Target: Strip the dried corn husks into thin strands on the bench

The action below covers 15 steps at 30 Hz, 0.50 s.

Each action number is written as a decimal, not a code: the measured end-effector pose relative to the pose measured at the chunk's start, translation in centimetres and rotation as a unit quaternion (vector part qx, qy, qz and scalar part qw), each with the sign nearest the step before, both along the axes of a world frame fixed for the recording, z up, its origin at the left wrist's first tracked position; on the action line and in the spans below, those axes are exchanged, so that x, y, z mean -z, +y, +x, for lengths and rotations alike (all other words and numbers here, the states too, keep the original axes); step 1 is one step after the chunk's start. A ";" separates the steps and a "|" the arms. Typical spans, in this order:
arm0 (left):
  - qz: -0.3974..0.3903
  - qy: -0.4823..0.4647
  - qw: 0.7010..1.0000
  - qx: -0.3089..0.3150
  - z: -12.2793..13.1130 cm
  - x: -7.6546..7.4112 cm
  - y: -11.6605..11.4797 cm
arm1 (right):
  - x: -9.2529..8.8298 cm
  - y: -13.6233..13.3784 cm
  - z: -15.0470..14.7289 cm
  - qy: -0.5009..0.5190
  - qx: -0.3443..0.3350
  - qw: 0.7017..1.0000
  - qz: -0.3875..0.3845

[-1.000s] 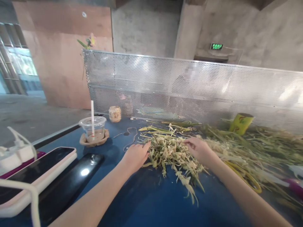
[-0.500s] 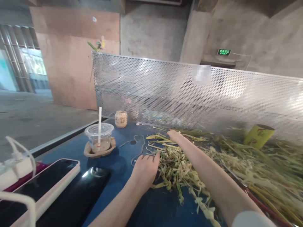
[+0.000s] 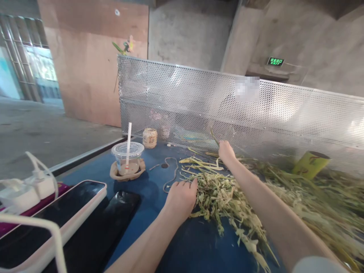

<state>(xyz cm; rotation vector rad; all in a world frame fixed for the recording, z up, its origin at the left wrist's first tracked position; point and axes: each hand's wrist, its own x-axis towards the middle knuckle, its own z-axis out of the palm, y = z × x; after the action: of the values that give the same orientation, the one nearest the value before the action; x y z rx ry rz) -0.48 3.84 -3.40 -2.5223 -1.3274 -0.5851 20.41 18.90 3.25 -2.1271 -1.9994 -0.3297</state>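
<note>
My left hand is closed at the left end of a bundle of wilted, leafy plants, its fingers curled over the stems. The bundle lies on the blue table, with its leaves spreading right and toward me. Farther back, my right hand is raised in front of the perforated metal panel. A thin green plant strip sticks up from its closed fingers. Loose yellow-green strips lie on the table between the two hands.
A lidded plastic cup with a straw sits in a cardboard holder. Behind it stands a small jar. Phones and white chargers lie at left. More dried plants and a yellow-green tube are at right. A perforated panel borders the back.
My right hand has lifted from the strips on the table and moved up and slightly right, with a green strip in it. My left hand stays at the bundle. The view has shifted slightly.
</note>
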 end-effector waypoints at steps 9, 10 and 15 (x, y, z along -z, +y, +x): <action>-0.004 -0.004 1.000 0.004 0.0 0.1 0.1 | 4.7 0.4 -2.1 0.030 -0.095 0.982 -0.160; -0.007 -0.002 1.000 0.005 0.0 0.1 0.1 | 5.0 0.5 -2.1 0.036 -0.100 0.980 -0.168; -0.020 0.003 1.000 0.011 0.1 0.0 0.1 | 4.5 1.2 -0.9 0.054 -0.116 0.973 -0.194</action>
<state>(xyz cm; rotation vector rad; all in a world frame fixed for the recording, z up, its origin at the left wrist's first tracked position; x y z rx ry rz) -0.35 3.90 -3.37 -2.5718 -1.3251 -0.5609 19.53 20.15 -1.29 -2.0239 -2.3699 0.2291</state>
